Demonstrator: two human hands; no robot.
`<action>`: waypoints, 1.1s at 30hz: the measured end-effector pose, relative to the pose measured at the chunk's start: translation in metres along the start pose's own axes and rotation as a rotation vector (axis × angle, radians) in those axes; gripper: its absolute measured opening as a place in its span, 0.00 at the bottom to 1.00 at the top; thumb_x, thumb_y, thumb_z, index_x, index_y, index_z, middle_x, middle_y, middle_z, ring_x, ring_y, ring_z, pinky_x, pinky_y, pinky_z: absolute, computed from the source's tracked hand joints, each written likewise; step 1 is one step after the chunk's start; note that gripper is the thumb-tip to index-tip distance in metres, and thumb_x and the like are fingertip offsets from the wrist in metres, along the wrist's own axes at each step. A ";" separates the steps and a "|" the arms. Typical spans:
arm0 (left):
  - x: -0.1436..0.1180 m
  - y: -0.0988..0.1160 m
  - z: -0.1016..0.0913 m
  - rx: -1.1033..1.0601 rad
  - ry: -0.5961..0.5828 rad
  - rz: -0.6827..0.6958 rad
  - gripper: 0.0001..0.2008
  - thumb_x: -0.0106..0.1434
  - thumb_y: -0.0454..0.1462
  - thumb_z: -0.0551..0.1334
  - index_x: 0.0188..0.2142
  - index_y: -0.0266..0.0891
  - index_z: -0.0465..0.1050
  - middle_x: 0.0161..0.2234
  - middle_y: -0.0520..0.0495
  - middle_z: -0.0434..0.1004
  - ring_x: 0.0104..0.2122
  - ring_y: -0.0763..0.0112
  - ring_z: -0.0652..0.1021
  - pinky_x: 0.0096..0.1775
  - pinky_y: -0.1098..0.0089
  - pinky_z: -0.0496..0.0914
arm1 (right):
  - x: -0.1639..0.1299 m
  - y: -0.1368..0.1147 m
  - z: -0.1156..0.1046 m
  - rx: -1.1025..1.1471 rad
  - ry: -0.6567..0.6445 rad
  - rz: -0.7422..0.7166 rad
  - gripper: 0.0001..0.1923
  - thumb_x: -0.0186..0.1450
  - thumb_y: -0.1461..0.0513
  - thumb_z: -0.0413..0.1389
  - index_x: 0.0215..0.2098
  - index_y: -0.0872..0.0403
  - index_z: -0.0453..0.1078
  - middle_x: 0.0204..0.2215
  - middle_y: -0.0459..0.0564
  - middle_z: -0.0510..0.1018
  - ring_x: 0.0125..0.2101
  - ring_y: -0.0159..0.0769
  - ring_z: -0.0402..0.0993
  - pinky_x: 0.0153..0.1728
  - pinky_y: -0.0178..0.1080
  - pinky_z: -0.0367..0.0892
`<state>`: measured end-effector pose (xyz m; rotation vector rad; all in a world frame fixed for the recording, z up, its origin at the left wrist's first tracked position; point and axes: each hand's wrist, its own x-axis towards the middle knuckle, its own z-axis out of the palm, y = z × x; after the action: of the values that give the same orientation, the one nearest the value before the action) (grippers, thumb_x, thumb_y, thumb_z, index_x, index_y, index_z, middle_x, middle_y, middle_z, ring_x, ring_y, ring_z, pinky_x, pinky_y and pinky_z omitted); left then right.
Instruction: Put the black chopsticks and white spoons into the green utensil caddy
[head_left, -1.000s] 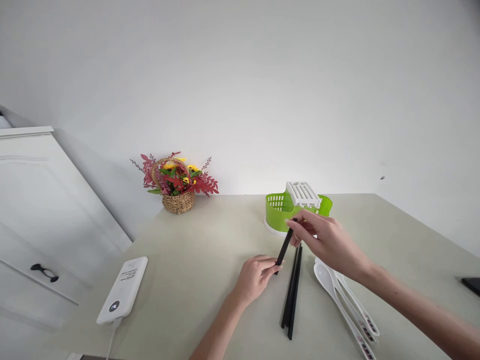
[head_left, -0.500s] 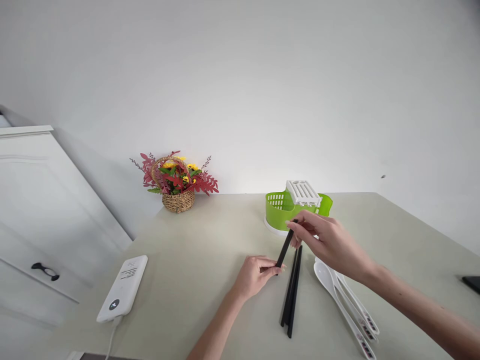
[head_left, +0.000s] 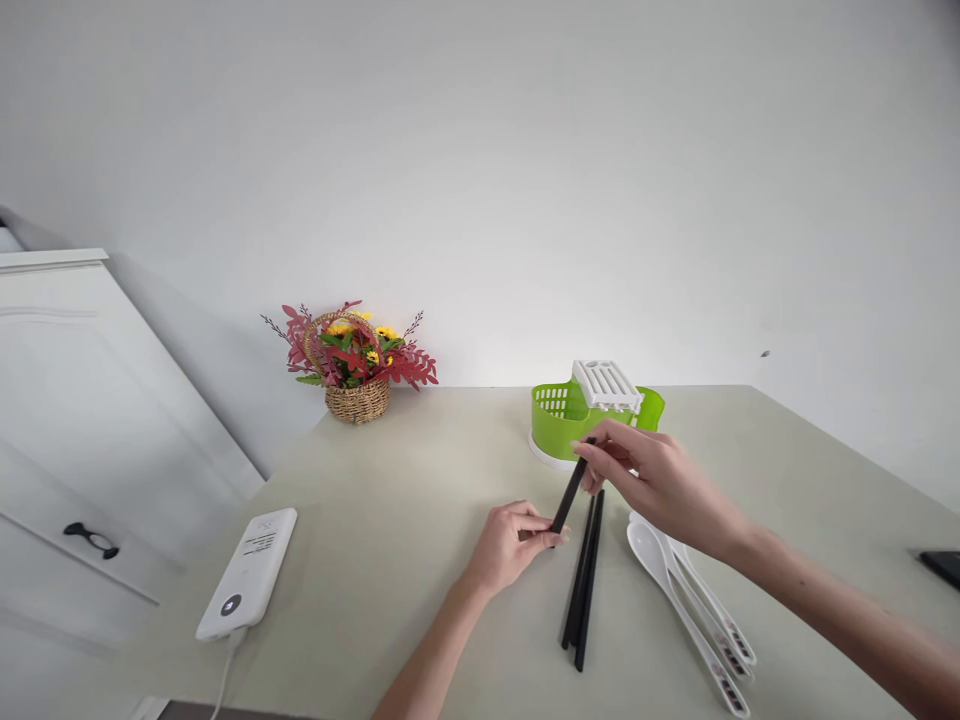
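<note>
Black chopsticks (head_left: 571,492) are held at a slant above the table, one end in each hand; I cannot tell how many. My left hand (head_left: 510,545) pinches the lower end. The upper end is between the thumb and fingers of my right hand (head_left: 641,470). Below lie several more black chopsticks (head_left: 582,590), side by side on the table. White long-handled spoons (head_left: 679,590) rest to their right, partly under my right forearm. Behind my right hand stands a green cutlery holder (head_left: 555,425) with a white slotted top (head_left: 606,385), partly hidden by the hand.
A wicker basket of artificial flowers (head_left: 358,402) stands at the table's back left. On the left lies a white power bank (head_left: 251,570) with a cable. A black object (head_left: 941,567) sits at the right edge. A white cabinet (head_left: 112,420) is beside the table.
Both hands keep the same hold on the chopsticks, almost still. The view has shifted very slightly.
</note>
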<state>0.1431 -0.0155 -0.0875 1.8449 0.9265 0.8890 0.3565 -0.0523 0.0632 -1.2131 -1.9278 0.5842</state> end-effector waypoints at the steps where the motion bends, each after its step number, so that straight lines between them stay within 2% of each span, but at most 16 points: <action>1: 0.000 0.000 0.000 -0.004 0.001 0.000 0.19 0.62 0.55 0.68 0.43 0.47 0.86 0.34 0.46 0.80 0.34 0.67 0.81 0.42 0.68 0.76 | 0.000 -0.001 0.000 -0.004 -0.005 0.000 0.16 0.75 0.49 0.49 0.35 0.47 0.66 0.27 0.41 0.81 0.29 0.33 0.78 0.33 0.38 0.68; 9: 0.001 -0.001 -0.004 0.061 0.032 0.016 0.18 0.59 0.56 0.70 0.38 0.47 0.87 0.34 0.47 0.84 0.33 0.67 0.80 0.39 0.69 0.74 | 0.004 -0.007 0.002 -0.013 -0.063 -0.011 0.16 0.74 0.49 0.51 0.33 0.47 0.66 0.27 0.41 0.81 0.29 0.34 0.76 0.32 0.38 0.67; 15: 0.001 -0.003 -0.004 0.100 0.035 0.022 0.17 0.60 0.55 0.70 0.37 0.47 0.87 0.34 0.48 0.85 0.32 0.68 0.78 0.36 0.70 0.70 | 0.009 -0.008 0.000 -0.003 -0.114 0.001 0.17 0.74 0.48 0.51 0.32 0.47 0.66 0.27 0.41 0.80 0.29 0.34 0.78 0.35 0.39 0.70; 20: 0.001 -0.007 -0.003 0.133 0.030 0.033 0.17 0.60 0.55 0.70 0.36 0.46 0.87 0.33 0.48 0.85 0.32 0.68 0.78 0.36 0.70 0.69 | 0.014 -0.012 -0.006 -0.055 -0.186 0.032 0.18 0.73 0.46 0.52 0.32 0.47 0.68 0.28 0.43 0.81 0.27 0.36 0.78 0.32 0.40 0.71; 25: 0.001 -0.011 -0.004 0.158 0.041 0.035 0.16 0.60 0.53 0.71 0.35 0.44 0.86 0.34 0.47 0.85 0.31 0.68 0.77 0.36 0.70 0.70 | 0.018 -0.011 -0.011 -0.093 -0.152 0.025 0.19 0.73 0.45 0.51 0.33 0.48 0.71 0.27 0.43 0.81 0.27 0.35 0.78 0.32 0.39 0.72; 28: -0.001 -0.010 -0.004 0.188 0.030 0.049 0.16 0.64 0.52 0.68 0.35 0.44 0.86 0.33 0.48 0.85 0.31 0.68 0.78 0.36 0.70 0.70 | 0.024 -0.009 -0.028 -0.078 -0.082 0.044 0.21 0.71 0.43 0.53 0.33 0.48 0.73 0.26 0.45 0.82 0.26 0.35 0.78 0.30 0.39 0.72; 31: -0.003 -0.007 -0.004 0.241 -0.005 0.066 0.18 0.69 0.51 0.62 0.33 0.44 0.85 0.31 0.48 0.85 0.32 0.67 0.78 0.38 0.70 0.69 | 0.038 -0.012 -0.060 -0.071 -0.007 0.059 0.25 0.67 0.38 0.55 0.33 0.49 0.75 0.27 0.48 0.82 0.27 0.38 0.79 0.30 0.41 0.74; 33: -0.004 -0.005 -0.004 0.257 -0.015 0.070 0.19 0.72 0.50 0.60 0.33 0.44 0.84 0.32 0.48 0.86 0.34 0.67 0.79 0.39 0.70 0.70 | 0.051 -0.018 -0.083 -0.112 0.116 0.067 0.25 0.64 0.38 0.58 0.34 0.50 0.76 0.28 0.49 0.83 0.27 0.39 0.79 0.32 0.43 0.74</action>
<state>0.1365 -0.0155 -0.0910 2.1109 1.0101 0.8268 0.4002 -0.0164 0.1440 -1.3562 -1.8484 0.4351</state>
